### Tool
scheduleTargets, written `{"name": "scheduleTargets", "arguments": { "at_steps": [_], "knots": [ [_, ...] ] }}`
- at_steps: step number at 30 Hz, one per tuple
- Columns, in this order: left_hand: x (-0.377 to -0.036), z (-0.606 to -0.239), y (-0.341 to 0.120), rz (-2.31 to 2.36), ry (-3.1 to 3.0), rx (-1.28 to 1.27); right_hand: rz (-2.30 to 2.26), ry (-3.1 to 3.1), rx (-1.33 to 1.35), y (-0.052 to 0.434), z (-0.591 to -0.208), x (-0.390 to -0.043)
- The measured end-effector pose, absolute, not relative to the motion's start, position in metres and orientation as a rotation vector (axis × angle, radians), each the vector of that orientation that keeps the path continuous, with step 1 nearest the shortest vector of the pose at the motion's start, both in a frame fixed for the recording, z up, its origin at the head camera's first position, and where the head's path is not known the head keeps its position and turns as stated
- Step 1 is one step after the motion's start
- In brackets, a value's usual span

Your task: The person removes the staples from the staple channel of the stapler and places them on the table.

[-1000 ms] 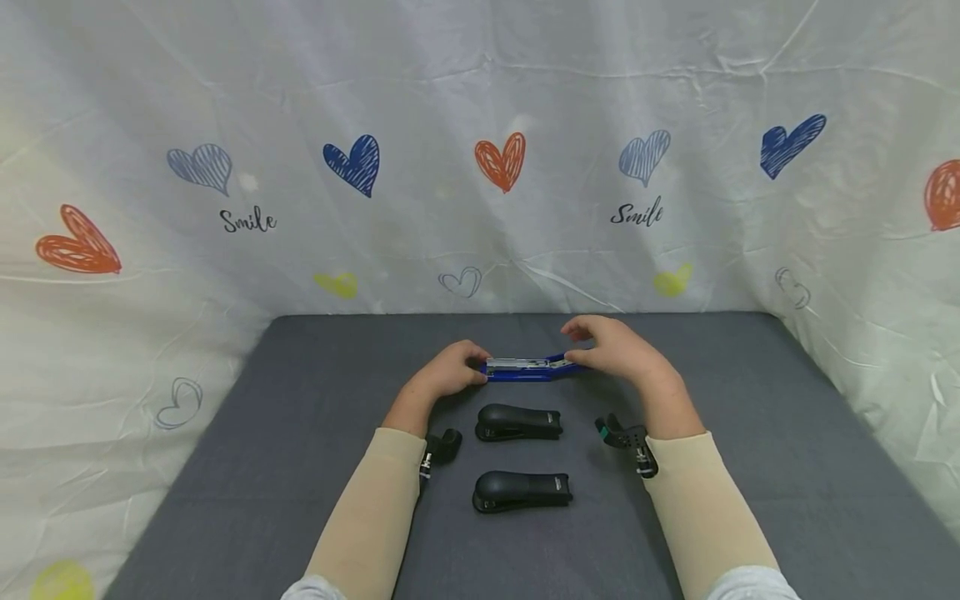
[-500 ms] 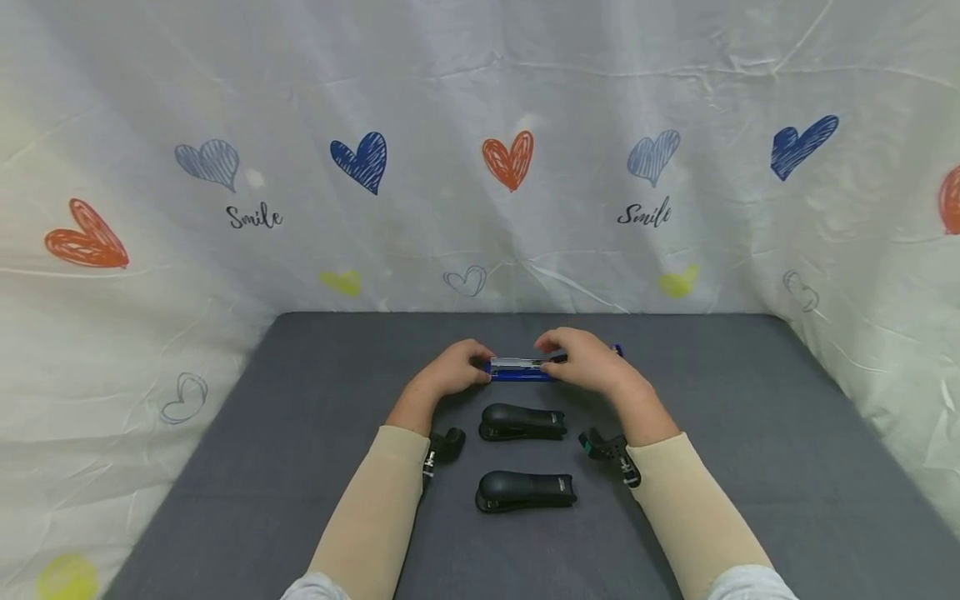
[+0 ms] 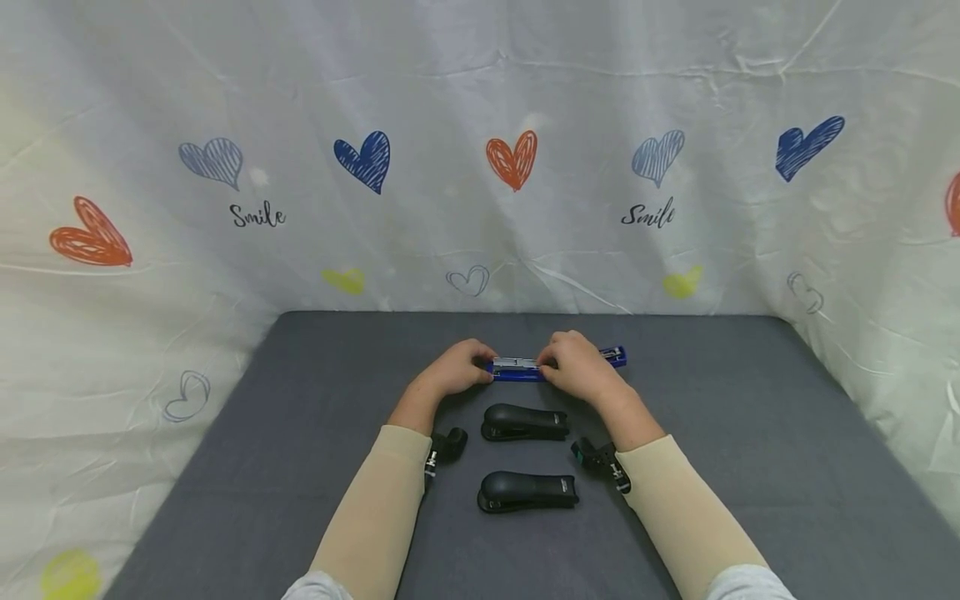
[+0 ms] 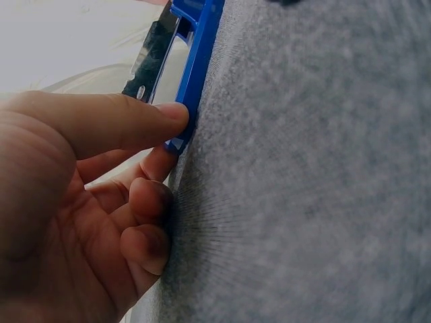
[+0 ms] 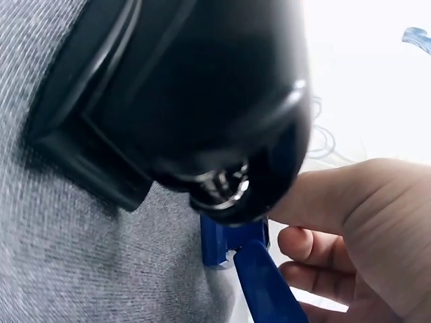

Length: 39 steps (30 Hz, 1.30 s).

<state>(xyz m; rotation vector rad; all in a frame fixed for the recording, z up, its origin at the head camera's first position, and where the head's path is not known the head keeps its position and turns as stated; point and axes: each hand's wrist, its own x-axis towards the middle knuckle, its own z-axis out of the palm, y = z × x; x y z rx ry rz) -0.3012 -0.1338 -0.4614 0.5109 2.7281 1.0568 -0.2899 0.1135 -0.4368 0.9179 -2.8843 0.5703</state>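
Fingers (image 4: pixel 145 124) pinching blue stapler (image 3: pixel 525 367), opened flat, silver magazine exposed

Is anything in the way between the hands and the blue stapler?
Nothing visible is. Both hands are already on the blue stapler: the left hand holds its left end, and the right hand covers its middle. The two black staplers lie nearer the person, apart from it.

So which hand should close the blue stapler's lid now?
Probably the right hand: it lies over the middle of the blue stapler, beside the flipped-out top at the right end. The left hand pinches the left end, steadying it.
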Motion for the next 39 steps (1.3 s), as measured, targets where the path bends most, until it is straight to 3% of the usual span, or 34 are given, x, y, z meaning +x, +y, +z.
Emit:
{"name": "scheduleTargets", "arguments": {
  "at_steps": [32,39],
  "knots": [
    [-0.302,-0.461,-0.132,1.037,2.735,0.541,1.070,-2.849,0.546,0.101,-0.446,-0.289],
    [-0.303,-0.461,-0.133,1.037,2.734,0.529,1.014,-2.878,0.595,0.099,-0.445,-0.288]
  ]
}}
